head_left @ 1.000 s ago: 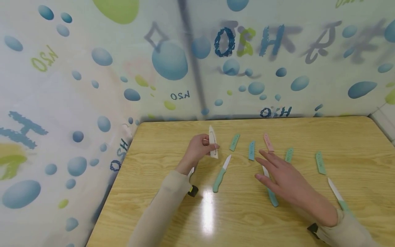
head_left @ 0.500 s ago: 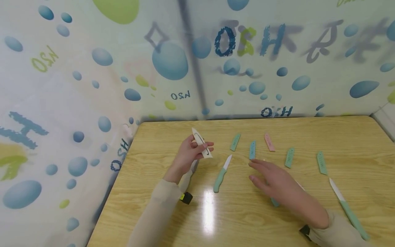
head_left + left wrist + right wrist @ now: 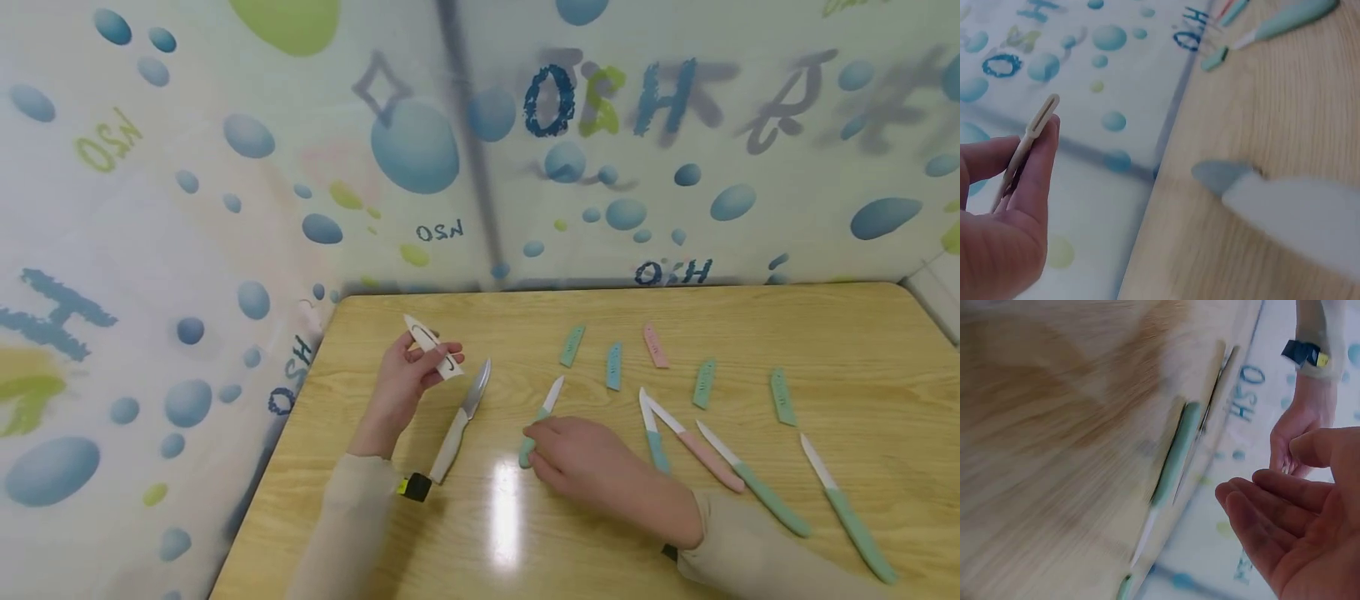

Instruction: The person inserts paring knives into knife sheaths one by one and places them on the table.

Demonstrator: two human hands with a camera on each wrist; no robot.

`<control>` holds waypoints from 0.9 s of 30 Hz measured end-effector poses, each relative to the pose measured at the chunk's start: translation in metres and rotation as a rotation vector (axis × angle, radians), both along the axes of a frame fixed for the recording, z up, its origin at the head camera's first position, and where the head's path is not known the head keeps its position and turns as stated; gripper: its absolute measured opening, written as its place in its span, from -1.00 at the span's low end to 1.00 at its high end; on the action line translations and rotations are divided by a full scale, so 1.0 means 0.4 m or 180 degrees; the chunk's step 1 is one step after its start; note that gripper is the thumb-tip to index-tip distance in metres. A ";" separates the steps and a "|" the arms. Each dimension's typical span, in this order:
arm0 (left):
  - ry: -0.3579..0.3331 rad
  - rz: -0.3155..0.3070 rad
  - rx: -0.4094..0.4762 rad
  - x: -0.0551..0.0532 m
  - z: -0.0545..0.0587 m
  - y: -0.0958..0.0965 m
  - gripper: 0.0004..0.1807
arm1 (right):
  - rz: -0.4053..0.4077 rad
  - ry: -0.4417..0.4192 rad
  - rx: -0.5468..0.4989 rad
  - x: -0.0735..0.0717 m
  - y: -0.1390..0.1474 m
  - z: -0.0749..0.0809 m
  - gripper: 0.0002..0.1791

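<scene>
Head view: our left hand point(image 3: 397, 383) pinches the white sheath point(image 3: 423, 335) near the bare white knife point(image 3: 462, 421); right hand point(image 3: 592, 458), loosely curved, over the green knife point(image 3: 552, 397). Coloured sheaths point(image 3: 614, 366): print unreadable; backdrop point(image 3: 225, 67) shows O, H.

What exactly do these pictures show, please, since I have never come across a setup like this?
There is no robot here, only a person working bare-handed. The wide view is taken from the person's head; the two smaller ones, from each wrist. On the wooden table lie six knives and five narrow blade covers, coloured green, blue and pink. The left hand holds a white blade cover. The right hand hovers over a green-handled knife and holds nothing.
</scene>
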State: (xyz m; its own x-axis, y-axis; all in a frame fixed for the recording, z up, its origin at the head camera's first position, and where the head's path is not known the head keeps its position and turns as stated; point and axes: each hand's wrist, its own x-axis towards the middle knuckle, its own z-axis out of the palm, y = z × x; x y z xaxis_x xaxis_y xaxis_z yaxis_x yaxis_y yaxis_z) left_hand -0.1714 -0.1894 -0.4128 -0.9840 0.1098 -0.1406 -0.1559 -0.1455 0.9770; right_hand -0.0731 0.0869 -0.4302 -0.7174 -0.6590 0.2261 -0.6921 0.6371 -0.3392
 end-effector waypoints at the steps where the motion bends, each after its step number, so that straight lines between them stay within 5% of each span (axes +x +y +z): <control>1: -0.0006 0.0022 -0.0060 0.000 -0.001 -0.010 -0.69 | 0.0054 0.0054 0.0036 -0.001 -0.013 0.004 -0.68; 6: -0.0091 0.0105 -0.0382 0.003 -0.013 -0.059 -0.62 | 0.0215 0.0336 0.0274 -0.010 -0.080 0.002 -0.70; 12: -0.0185 0.0226 -0.0324 0.009 -0.022 -0.096 -0.58 | 0.0269 0.0375 0.0465 -0.030 -0.161 -0.018 -0.66; 19: -0.0185 0.0262 -0.0157 0.015 -0.024 -0.095 -0.60 | 0.0113 0.0176 0.0841 -0.050 -0.243 -0.047 -0.45; 27: -0.0117 0.0245 -0.0167 0.018 -0.021 -0.075 -0.60 | 0.0494 0.0614 0.1014 -0.038 -0.258 -0.057 -0.52</control>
